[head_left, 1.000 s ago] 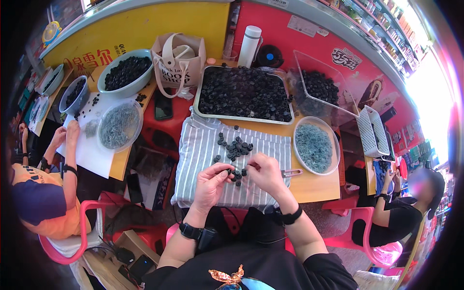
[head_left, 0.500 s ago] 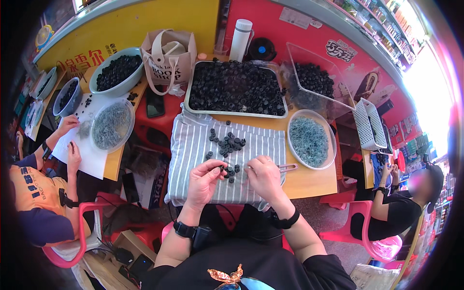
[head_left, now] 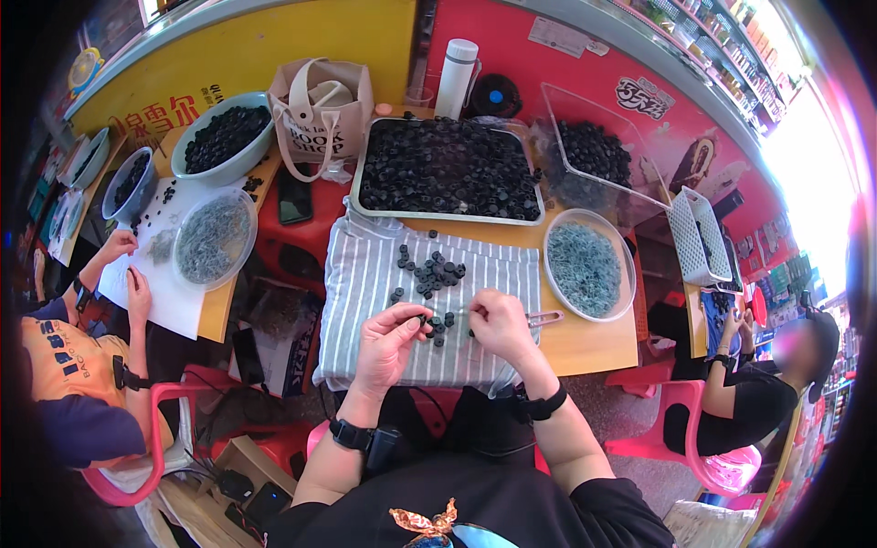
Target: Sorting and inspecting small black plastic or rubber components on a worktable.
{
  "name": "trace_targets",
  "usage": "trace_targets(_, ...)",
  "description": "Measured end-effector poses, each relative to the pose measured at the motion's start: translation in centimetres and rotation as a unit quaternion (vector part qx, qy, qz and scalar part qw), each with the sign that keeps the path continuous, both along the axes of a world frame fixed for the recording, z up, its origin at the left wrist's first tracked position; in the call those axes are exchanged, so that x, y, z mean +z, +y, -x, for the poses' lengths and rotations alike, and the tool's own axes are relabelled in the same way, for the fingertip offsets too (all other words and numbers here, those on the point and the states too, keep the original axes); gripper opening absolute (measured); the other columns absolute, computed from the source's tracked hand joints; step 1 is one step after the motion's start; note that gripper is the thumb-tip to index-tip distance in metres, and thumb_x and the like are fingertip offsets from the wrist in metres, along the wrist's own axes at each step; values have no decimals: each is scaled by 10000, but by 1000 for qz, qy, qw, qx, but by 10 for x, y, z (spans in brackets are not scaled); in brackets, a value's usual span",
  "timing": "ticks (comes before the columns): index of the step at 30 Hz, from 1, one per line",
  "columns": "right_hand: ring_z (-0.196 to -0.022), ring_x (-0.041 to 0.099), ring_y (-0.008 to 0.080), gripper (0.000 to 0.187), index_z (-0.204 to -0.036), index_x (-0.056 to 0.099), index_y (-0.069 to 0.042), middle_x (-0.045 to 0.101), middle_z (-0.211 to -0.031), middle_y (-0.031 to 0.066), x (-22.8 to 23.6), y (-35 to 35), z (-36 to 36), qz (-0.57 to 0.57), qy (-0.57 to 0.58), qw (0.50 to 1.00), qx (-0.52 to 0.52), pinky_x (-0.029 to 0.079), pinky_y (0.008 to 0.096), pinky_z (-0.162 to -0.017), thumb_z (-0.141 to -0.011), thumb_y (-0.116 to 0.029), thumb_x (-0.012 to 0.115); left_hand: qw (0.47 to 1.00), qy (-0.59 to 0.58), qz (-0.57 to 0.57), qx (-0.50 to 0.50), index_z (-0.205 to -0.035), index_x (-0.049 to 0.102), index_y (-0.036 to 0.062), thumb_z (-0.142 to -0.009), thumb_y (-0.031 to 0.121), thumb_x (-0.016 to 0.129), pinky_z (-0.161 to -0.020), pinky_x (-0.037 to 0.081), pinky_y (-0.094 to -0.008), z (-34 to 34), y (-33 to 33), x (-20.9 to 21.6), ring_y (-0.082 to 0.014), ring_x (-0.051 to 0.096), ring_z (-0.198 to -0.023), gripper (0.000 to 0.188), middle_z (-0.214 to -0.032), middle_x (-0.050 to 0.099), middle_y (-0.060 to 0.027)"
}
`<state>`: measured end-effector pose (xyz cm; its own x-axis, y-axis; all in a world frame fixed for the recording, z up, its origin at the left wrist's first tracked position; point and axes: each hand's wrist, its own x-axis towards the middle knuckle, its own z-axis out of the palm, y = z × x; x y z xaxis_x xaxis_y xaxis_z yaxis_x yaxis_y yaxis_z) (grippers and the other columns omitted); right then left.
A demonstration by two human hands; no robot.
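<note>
Between its thumb and forefinger my left hand (head_left: 384, 345) pinches a small black round part (head_left: 423, 321), mostly covered by the fingertips. My right hand (head_left: 501, 326) is closed a short way to the right, and whatever its fingers hold is too small to make out. Both hands are over a grey-and-white striped cloth (head_left: 361, 292). Just beyond them lies a loose cluster of black round parts (head_left: 437, 272), with several more between the hands. A metal tool with a looped end (head_left: 548, 317) sticks out beside my right hand, its other end hidden.
A metal tray (head_left: 448, 217) heaped with black parts stands behind the cloth. At right are a round tub (head_left: 549, 279) of thin bluish pieces and a clear bin (head_left: 607, 184). A white flask (head_left: 455, 80) and canvas bag (head_left: 352, 87) stand behind. Co-workers sit left and right.
My right hand has shifted slightly away from me, its fingers curled more closely. My left hand keeps its pinch almost in place. The left co-worker's upper hand has moved a little left and nearer.
</note>
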<state>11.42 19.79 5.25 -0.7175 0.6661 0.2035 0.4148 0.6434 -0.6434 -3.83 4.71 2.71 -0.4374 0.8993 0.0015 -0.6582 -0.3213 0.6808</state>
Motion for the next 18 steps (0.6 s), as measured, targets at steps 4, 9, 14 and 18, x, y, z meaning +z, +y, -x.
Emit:
trace_targets(4, -689, 545, 21, 57, -865, 684, 16, 632, -731, -14, 13, -2, -27, 314, 115, 942, -13, 439, 199, -610, -838, -35, 681, 1000, -1, -8, 2, -1119, 676, -45, -934, -16, 602, -782, 539, -259, 0, 0, -1, -169, 679, -877, 202, -1067, 702, -143)
trace_targets(9, -673, 543, 34, 80, -923, 694, 21, 631, -741, -29, 6, -18, -39, 385, 123, 914, -16, 442, 216, -593, -877, -36, 662, 1000, -2, -4, 0, -1121, 673, -51, -937, -14, 597, -782, 540, -260, 1, 0, -1, -171, 680, -878, 202, -1068, 702, -147)
trace_targets(14, -624, 546, 47, 80, -923, 694, 18, 622, -718, -17, 3, -14, -35, 357, 92, 929, -17, 438, 211, -558, -881, -42, 663, 1000, -8, -6, -3, -1129, 669, -53, -939, -18, 594, -783, 541, -263, 2, 0, -2, -175, 681, -877, 207, -1075, 702, -151)
trace_targets(18, -618, 548, 55, 75, -897, 692, 23, 616, -697, -15, 7, -13, -32, 339, 62, 939, -15, 440, 223, -550, -875, -40, 657, 1000, -13, -11, -1, -1127, 670, -53, -940, -20, 593, -784, 543, -263, 1, 0, -2, -175, 681, -878, 205, -1074, 701, -154)
